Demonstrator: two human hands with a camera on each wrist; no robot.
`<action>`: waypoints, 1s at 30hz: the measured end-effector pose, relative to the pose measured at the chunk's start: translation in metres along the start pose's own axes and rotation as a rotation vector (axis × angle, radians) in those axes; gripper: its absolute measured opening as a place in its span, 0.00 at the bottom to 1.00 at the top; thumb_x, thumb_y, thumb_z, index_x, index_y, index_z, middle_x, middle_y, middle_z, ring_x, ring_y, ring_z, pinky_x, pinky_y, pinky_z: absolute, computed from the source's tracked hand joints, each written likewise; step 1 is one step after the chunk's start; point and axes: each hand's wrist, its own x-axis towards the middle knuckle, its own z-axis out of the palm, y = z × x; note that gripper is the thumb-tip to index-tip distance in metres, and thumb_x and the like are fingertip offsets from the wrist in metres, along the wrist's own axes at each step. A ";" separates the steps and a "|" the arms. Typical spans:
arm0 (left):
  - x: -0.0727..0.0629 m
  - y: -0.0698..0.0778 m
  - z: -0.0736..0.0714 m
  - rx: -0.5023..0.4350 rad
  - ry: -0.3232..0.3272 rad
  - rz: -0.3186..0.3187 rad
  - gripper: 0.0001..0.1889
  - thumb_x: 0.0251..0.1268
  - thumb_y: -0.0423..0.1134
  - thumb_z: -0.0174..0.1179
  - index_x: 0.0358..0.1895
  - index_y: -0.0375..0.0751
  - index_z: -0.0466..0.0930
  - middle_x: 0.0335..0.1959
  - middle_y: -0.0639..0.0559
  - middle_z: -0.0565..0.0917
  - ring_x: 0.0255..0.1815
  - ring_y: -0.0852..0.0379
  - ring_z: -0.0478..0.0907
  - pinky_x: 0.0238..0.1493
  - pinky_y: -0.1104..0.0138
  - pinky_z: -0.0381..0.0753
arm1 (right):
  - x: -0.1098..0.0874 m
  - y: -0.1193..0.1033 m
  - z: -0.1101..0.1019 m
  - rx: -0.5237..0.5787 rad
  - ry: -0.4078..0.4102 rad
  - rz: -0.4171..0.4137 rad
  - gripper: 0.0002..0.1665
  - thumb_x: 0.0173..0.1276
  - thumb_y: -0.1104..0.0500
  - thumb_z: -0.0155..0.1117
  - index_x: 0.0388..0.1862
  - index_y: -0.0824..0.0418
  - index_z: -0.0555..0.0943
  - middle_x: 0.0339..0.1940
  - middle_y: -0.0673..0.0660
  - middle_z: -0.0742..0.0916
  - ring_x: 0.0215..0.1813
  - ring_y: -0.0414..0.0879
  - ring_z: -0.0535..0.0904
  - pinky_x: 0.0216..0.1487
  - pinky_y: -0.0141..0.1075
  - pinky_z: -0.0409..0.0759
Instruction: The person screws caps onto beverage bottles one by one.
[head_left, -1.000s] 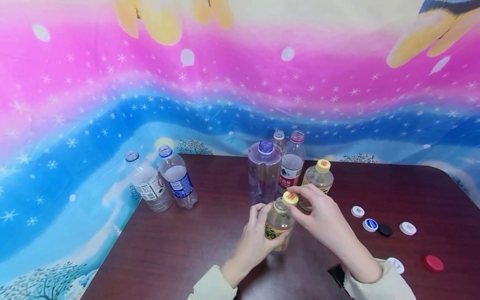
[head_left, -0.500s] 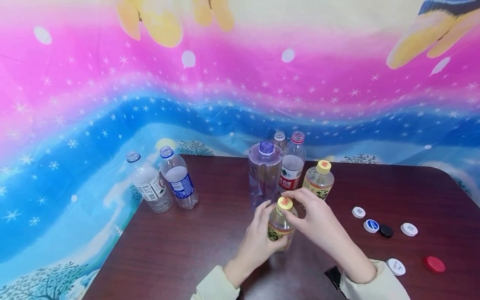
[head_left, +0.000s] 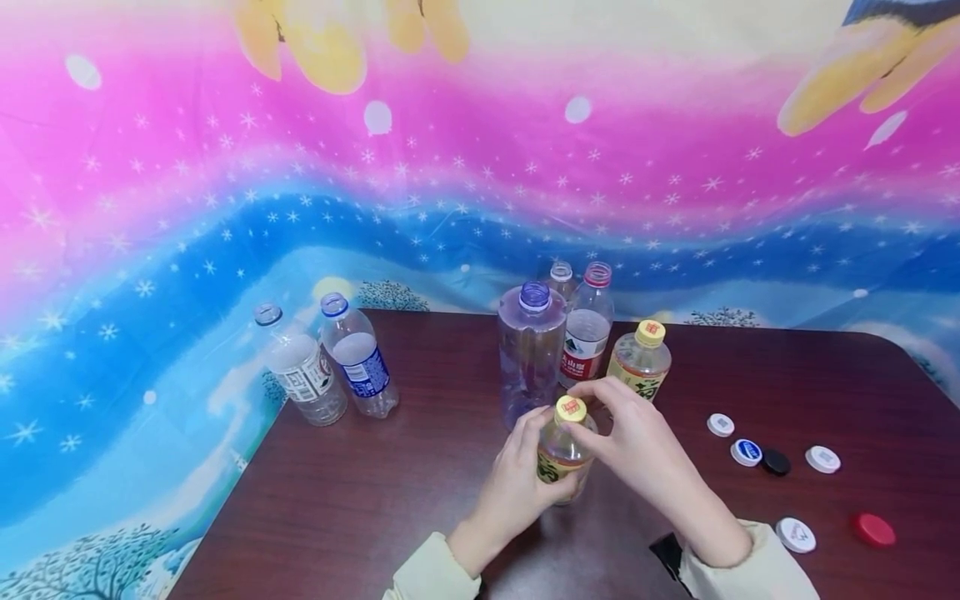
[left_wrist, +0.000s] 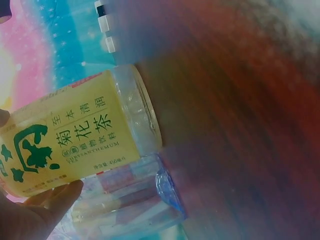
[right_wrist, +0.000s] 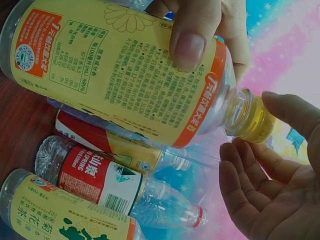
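My left hand grips a clear plastic tea bottle with a yellow label around its body. At the bottle's neck, my right hand pinches the yellow cap between thumb and fingers. The cap sits on the mouth in the head view; the right wrist view shows clear neck threads below it. In the left wrist view the label faces the camera and the bottle's base shows. Close behind stands a large purple-tinted bottle with no cap.
A second yellow-capped tea bottle and a red-labelled water bottle stand behind my right hand. Two uncapped bottles, one with a white label and one blue-labelled, stand at left. Several loose caps, including a red cap, lie at right.
A second ago the yellow cap was held beside the bottle's open mouth. My right hand has since brought it left onto the mouth, where it stays pinched.
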 end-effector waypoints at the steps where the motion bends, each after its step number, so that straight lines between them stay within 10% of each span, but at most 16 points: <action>1: 0.000 0.000 0.000 0.000 0.000 -0.002 0.40 0.44 0.43 0.75 0.62 0.42 0.63 0.61 0.46 0.74 0.57 0.52 0.78 0.54 0.61 0.81 | 0.000 0.000 0.000 -0.003 0.000 0.004 0.17 0.54 0.62 0.73 0.43 0.59 0.81 0.38 0.52 0.84 0.36 0.44 0.77 0.37 0.36 0.75; 11: 0.000 -0.001 0.001 0.011 0.020 0.019 0.40 0.44 0.44 0.75 0.62 0.42 0.64 0.60 0.47 0.74 0.57 0.53 0.77 0.53 0.61 0.81 | -0.001 0.014 0.001 0.221 -0.139 -0.077 0.26 0.65 0.61 0.63 0.62 0.62 0.73 0.59 0.58 0.81 0.60 0.51 0.77 0.58 0.46 0.78; 30: 0.000 -0.004 0.004 0.030 0.045 0.046 0.39 0.44 0.44 0.75 0.60 0.40 0.65 0.58 0.46 0.75 0.56 0.53 0.78 0.53 0.63 0.81 | 0.004 0.013 0.004 0.106 -0.036 0.040 0.17 0.53 0.58 0.74 0.42 0.60 0.80 0.38 0.54 0.87 0.39 0.46 0.82 0.39 0.37 0.80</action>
